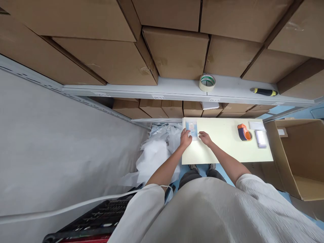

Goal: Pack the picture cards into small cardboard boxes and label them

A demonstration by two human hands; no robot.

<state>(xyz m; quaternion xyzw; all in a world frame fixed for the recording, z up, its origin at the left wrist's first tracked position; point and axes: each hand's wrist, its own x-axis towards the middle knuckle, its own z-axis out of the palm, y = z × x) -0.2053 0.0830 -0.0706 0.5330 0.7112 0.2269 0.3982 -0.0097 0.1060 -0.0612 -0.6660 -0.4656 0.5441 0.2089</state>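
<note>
Steadying a small packet (192, 130) at the far left corner of the pale table (222, 150), left hand (185, 139) and right hand (204, 137) press its edges, fingers unclasped; lifting it would need a pinch.

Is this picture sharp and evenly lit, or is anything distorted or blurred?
Head view: light is soft and even, no glare; the wide lens bends the shelf edge; a pixelated patch lies on the table; the packet between the left hand and right hand is too small to read.
</note>
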